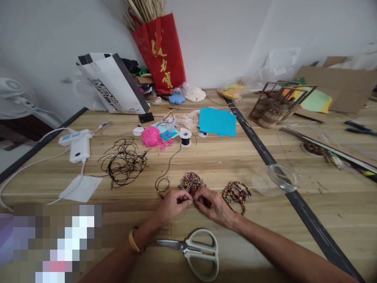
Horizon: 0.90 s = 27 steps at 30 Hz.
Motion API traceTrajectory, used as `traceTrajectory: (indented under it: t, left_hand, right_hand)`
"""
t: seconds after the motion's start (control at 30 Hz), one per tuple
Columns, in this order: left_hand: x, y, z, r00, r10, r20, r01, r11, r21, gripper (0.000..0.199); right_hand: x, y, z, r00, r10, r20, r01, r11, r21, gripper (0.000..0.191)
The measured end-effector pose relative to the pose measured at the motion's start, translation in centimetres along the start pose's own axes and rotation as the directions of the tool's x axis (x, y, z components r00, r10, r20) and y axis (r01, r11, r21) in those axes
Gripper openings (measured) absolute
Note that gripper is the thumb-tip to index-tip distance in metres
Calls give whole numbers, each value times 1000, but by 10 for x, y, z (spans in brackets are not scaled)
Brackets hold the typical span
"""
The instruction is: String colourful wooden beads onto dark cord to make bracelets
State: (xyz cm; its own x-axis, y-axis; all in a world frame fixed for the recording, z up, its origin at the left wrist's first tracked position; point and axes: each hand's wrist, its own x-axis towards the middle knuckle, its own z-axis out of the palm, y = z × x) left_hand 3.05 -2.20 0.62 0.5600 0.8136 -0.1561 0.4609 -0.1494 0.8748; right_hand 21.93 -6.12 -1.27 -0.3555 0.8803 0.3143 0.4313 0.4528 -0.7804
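My left hand [173, 205] is closed in a pinch on a thin black cord [168, 167]. The cord runs back in a loop to a white spool [185, 137], with a few beads threaded on it beside the hand. Thumb and forefinger of my right hand [214, 205] pinch together against the left fingertips; what they hold is too small to make out. Just beyond both hands lies a heap of small multicoloured beads [192, 182]. To the right of my right hand rests a coiled string of beads [236, 193]. White-handled scissors [191, 247] lie nearer me.
A tangle of black cord [123, 163] and a power strip [80, 147] lie left. Pink yarn [150, 136] and blue sheets [217, 122] sit farther back. At right are a clear round container [283, 177] and wooden baskets [272, 112]. A red bag [160, 55] stands behind.
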Motion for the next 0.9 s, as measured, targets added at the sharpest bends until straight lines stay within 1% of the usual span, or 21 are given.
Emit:
traceTrajectory:
  t: [0.37,0.9]
  left_hand:
    - [0,2,0,1000,-2,-6,2,1000,3,14]
    - [-1,0,1,1000,0,11,0,1000,-19,12]
  right_hand:
    - [0,-1,0,999,35,1,-35,999,25,9]
    - [1,0,-1,1000,22,10,-22,1000,21,12]
